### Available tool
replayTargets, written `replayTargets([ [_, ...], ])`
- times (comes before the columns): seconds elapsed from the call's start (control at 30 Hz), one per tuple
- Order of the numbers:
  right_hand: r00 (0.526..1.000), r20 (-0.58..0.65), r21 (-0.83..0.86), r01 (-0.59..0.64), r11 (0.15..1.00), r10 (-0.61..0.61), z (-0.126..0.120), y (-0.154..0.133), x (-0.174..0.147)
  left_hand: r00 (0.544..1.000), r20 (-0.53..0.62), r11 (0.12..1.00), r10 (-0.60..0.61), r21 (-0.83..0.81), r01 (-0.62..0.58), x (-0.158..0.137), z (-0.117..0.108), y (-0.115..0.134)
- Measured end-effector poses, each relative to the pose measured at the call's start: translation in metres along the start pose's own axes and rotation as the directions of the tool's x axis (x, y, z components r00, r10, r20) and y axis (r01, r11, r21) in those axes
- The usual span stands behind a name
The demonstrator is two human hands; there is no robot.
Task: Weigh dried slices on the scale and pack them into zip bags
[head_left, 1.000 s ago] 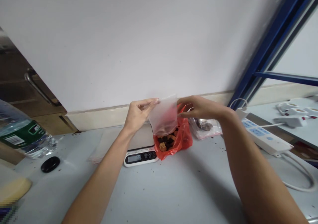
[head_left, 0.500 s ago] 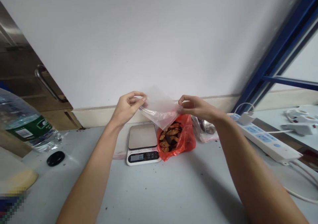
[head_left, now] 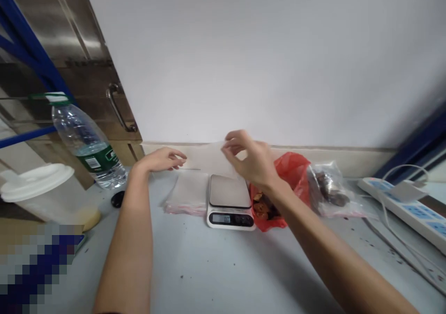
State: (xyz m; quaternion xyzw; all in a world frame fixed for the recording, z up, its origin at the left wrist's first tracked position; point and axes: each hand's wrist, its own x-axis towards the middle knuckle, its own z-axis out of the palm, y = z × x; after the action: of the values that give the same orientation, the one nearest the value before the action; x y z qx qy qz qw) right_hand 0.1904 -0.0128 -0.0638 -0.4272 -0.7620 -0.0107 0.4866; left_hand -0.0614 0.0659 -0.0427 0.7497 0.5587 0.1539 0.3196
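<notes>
My right hand (head_left: 249, 158) pinches the edge of a thin clear plastic bag (head_left: 215, 155), which hangs to the left of the fingers, behind the scale. My left hand (head_left: 165, 160) is open with fingers stretched toward the bag, holding nothing that I can see. Below it lies a stack of flat clear zip bags (head_left: 190, 193) with pinkish edges. Beside the stack stands a digital kitchen scale (head_left: 230, 193) with a bare plate; its display seems to read 0.0. A red plastic bag (head_left: 294, 170) of dried brown slices (head_left: 262, 207) sits right of the scale, partly behind my right wrist.
A clear bag of dark pieces (head_left: 329, 188) and a white power strip (head_left: 414, 207) with cables lie on the right. At left are a water bottle (head_left: 92, 147), a white-lidded container (head_left: 42, 193) and a black round object (head_left: 117, 199). A wall (head_left: 244, 72) rises behind.
My left hand has let go of the plastic bag and moved left, over the zip bags. My right hand keeps hold of it, now nearer the scale. The view has swung left.
</notes>
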Motion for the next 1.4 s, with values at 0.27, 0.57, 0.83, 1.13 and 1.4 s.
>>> replayTargets([
  [0.27,0.743,0.663,-0.206,0.307,0.929,-0.098,0.091,-0.055,-0.011,0.931,0.219,0.926,-0.291,-0.181,0.332,-0.01,0.002,-0.041],
  [0.57,0.686,0.728,-0.118,0.13,0.984,-0.004,0.075,-0.024,-0.038,0.969,0.21,0.989,-0.129,-0.045,0.141,0.008,0.007,-0.047],
  [0.83,0.567,0.824,-0.191,0.254,0.948,0.014,0.081,-0.044,-0.05,0.932,0.35,0.981,0.09,0.131,-0.144,0.022,0.023,-0.023],
  [1.13,0.54,0.835,-0.171,0.437,0.883,-0.105,0.08,-0.044,-0.062,0.95,0.302,0.963,-0.085,0.269,0.001,0.036,0.062,-0.018],
  [1.4,0.522,0.826,0.047,0.308,0.95,-0.211,0.029,-0.041,-0.052,0.951,0.238,0.906,-0.196,0.414,0.083,0.03,0.071,0.002],
])
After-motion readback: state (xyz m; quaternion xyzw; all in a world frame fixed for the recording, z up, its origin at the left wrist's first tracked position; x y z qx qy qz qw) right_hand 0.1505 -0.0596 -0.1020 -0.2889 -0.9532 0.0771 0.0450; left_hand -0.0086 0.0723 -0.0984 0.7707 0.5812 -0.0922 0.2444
